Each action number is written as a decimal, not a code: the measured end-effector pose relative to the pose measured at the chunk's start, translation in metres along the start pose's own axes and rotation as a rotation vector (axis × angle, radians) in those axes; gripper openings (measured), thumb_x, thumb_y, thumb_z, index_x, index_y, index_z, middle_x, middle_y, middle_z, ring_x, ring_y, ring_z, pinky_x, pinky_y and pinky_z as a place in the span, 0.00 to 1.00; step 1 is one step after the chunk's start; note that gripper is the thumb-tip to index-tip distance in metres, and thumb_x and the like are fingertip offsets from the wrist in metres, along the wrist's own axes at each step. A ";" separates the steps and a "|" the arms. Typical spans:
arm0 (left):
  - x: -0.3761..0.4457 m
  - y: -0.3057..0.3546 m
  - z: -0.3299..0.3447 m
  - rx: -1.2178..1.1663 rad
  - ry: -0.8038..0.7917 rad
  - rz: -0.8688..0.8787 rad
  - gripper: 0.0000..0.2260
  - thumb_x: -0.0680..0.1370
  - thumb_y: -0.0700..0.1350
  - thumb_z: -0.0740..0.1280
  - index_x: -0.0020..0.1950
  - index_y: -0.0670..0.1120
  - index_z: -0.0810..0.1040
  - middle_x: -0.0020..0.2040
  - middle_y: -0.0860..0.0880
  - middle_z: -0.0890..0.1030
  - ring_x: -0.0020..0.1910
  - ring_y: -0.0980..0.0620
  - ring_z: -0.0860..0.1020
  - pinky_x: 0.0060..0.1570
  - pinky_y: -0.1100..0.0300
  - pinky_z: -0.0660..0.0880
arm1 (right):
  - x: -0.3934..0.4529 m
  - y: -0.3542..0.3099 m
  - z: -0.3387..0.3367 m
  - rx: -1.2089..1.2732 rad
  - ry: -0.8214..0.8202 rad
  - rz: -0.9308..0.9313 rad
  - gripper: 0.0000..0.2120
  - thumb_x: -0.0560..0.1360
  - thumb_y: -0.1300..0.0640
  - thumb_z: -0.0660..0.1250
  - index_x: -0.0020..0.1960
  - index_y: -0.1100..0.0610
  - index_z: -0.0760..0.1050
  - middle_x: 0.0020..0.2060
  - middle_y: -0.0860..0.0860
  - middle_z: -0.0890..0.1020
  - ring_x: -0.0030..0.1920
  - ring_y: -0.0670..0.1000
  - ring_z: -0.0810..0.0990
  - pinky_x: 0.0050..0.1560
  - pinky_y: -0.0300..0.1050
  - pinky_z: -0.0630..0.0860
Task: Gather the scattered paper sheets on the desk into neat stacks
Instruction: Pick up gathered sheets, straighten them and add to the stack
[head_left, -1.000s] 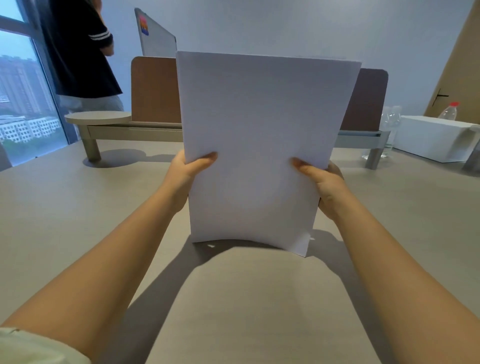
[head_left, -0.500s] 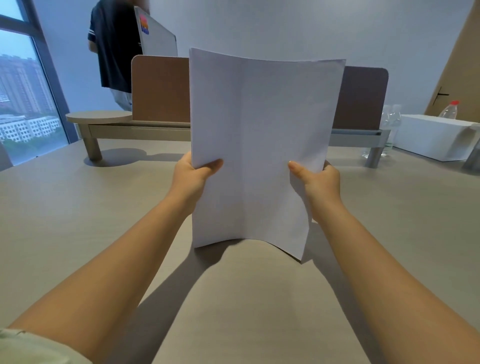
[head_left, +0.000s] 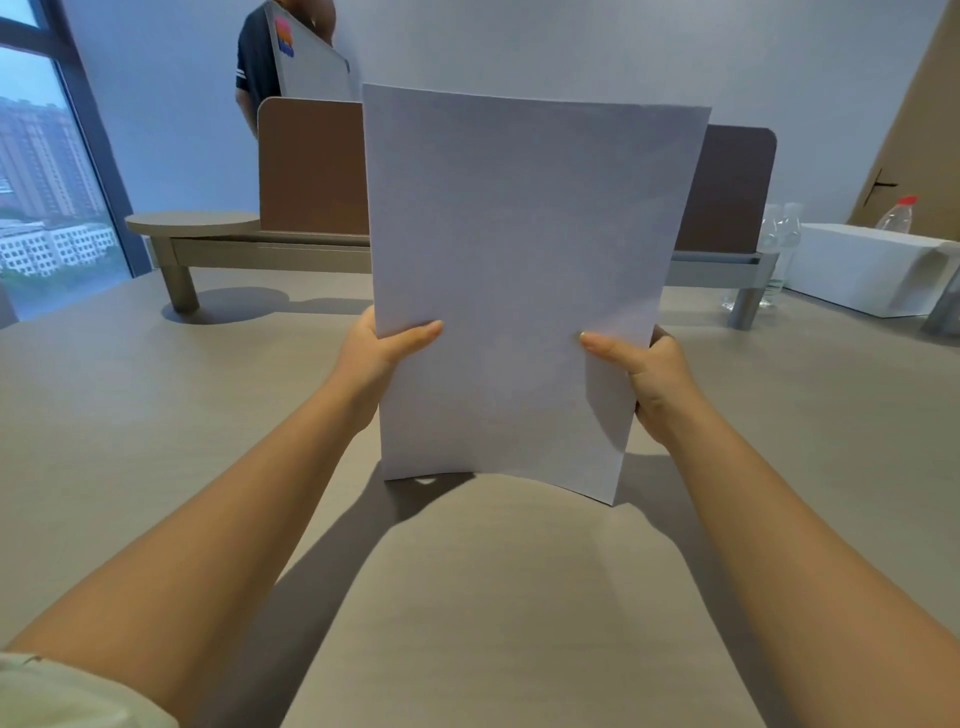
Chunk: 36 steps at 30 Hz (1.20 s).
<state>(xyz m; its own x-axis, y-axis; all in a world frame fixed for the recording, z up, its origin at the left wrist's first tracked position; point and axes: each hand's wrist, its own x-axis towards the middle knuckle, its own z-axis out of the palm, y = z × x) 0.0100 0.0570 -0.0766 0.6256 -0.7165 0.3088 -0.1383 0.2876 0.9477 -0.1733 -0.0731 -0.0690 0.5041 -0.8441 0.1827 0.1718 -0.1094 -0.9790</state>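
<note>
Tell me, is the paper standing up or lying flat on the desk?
Standing up. The paper is held upright by the left hand and right hand, its bottom edge down at the desk.

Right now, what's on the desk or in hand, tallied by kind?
Upright stack of white paper sheets, gripped by left hand and right hand, bottom edge near the beige wooden desk: 1
Clear plastic bottles: 3, two colourless, one red-capped
White rectangular box: 1
Brown divider panel: 1
Total: 6
</note>
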 end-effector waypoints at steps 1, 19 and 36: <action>0.000 -0.001 0.000 0.010 0.016 0.017 0.12 0.74 0.39 0.67 0.56 0.49 0.72 0.48 0.52 0.79 0.46 0.53 0.78 0.44 0.58 0.77 | -0.001 0.001 0.001 -0.003 0.018 -0.012 0.09 0.69 0.64 0.71 0.45 0.55 0.75 0.41 0.50 0.80 0.40 0.50 0.79 0.42 0.43 0.76; -0.005 0.013 0.009 0.012 0.138 -0.033 0.07 0.75 0.39 0.66 0.52 0.46 0.74 0.43 0.52 0.78 0.42 0.53 0.77 0.39 0.59 0.75 | -0.008 -0.003 0.010 0.035 0.129 -0.096 0.09 0.70 0.62 0.71 0.47 0.56 0.74 0.41 0.49 0.79 0.41 0.51 0.78 0.43 0.43 0.77; -0.009 0.016 -0.001 0.158 0.162 -0.026 0.08 0.73 0.36 0.69 0.49 0.45 0.76 0.41 0.49 0.78 0.37 0.54 0.76 0.37 0.63 0.75 | 0.005 -0.008 0.005 -0.157 0.051 -0.029 0.27 0.73 0.56 0.68 0.68 0.61 0.63 0.62 0.55 0.74 0.58 0.54 0.74 0.56 0.44 0.70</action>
<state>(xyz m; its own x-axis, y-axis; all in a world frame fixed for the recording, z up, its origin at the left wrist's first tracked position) 0.0027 0.0692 -0.0643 0.7440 -0.6072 0.2788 -0.2310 0.1578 0.9601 -0.1682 -0.0742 -0.0602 0.4566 -0.8644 0.2106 0.0494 -0.2117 -0.9761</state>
